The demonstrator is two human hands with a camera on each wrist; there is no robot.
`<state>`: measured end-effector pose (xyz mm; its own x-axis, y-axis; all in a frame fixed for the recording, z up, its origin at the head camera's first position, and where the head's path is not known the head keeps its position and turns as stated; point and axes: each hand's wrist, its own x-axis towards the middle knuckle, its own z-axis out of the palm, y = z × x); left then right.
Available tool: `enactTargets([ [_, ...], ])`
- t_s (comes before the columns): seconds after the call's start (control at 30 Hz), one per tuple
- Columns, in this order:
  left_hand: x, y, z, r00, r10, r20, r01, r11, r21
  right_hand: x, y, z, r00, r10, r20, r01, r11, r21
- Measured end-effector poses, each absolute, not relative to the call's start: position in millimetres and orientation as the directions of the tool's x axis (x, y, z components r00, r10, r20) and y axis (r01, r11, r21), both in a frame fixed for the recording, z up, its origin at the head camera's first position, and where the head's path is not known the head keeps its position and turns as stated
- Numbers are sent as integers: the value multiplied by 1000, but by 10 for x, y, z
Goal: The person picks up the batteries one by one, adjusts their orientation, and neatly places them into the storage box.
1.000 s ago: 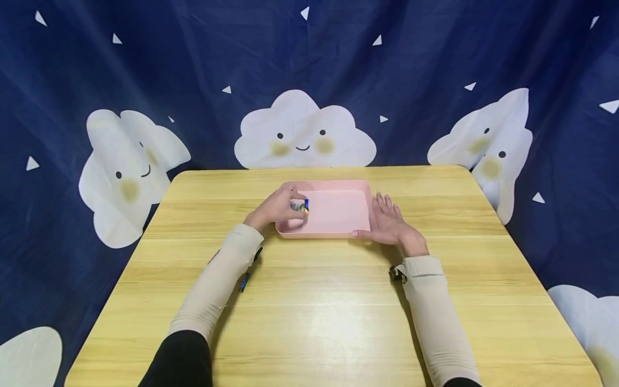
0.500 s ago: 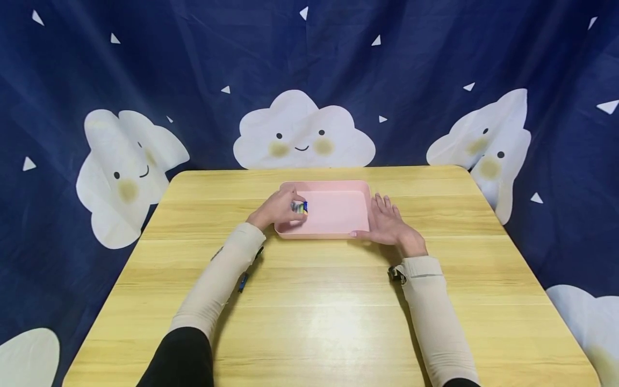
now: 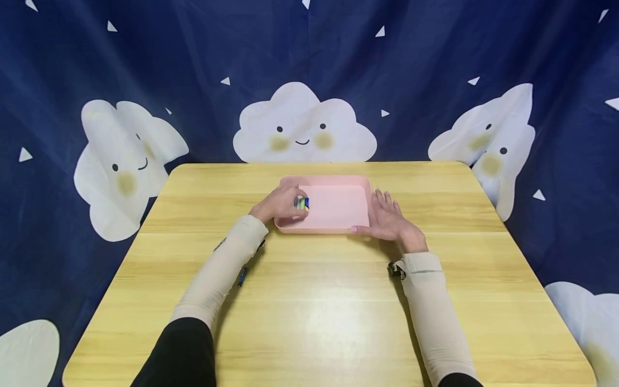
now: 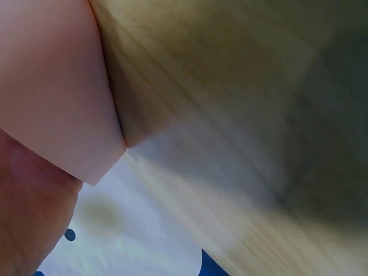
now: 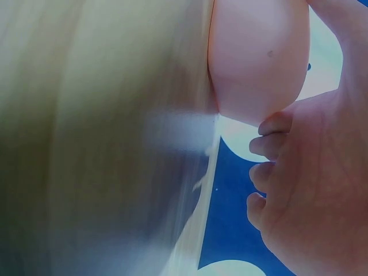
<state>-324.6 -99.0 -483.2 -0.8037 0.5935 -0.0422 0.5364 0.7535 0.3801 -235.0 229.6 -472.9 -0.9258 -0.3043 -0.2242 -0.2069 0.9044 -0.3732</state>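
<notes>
Over the left end of a shallow pink tray, my left hand pinches a small thing with blue, green and yellow colours between thumb and fingers. Its exact kind is too small to tell, and the fingers hide part of it. My right hand lies against the tray's right end, fingers straight and thumb along the near corner. In the right wrist view, the fingertips of my right hand touch the pink wall. In the left wrist view the tray's outer wall covers part of my left hand.
The tray stands near the far edge of a light wooden table. Beneath my left forearm shows a small dark blue thing. A dark blue curtain with printed clouds hangs behind the table.
The head view has tilted slightly. My left fingers have shifted a little, and more green shows on the pinched thing. My right hand keeps its place at the tray's end.
</notes>
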Motion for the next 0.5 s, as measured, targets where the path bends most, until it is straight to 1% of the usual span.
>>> enactTargets([
  [0.33,-3239,-1001,-4780,-784,620,-34,575,745,339,-2356,2286,-4716,-928,-293,-228,-191,903,-385],
  [0.5,-3217,-1068,-4714,-786,617,-40,569,748,342,-2363,2298,-4717,-929,-294,-224,-195,905,-378],
])
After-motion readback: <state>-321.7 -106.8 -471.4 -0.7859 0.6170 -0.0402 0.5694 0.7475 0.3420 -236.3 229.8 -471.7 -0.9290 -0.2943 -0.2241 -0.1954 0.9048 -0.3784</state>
